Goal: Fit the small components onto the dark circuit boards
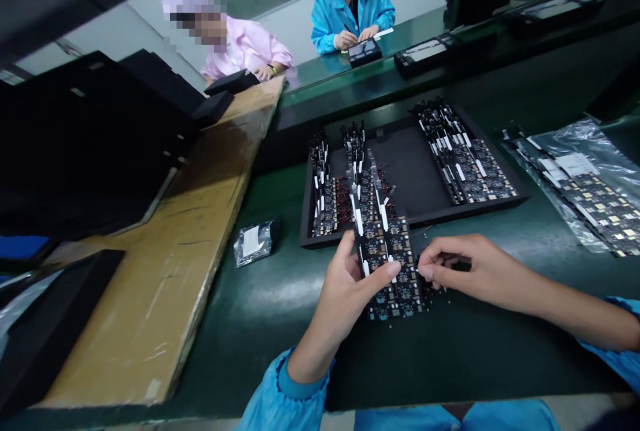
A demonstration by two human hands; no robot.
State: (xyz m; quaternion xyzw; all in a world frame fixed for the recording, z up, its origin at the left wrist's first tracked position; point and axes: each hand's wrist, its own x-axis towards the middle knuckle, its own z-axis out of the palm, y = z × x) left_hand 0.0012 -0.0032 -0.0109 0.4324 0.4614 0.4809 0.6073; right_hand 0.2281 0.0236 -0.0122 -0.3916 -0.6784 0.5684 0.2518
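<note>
My left hand [345,291] grips a stack of black circuit board panels [393,261] by its left edge, thumb on the far side and a fingertip across the top. My right hand [463,267] pinches the right edge of the same stack, fingers curled. The stack rests on the green bench just in front of a black tray [415,167]. Inside the tray, more circuit board strips [330,191] with white labels lie at the left, and another batch [465,157] at the right.
A clear bag with further boards [585,191] lies at the right. A small silver pouch [255,242] sits left of the tray. A cardboard sheet [175,271] and black trays [90,137] fill the left. Two people in pink and blue coats work across the bench.
</note>
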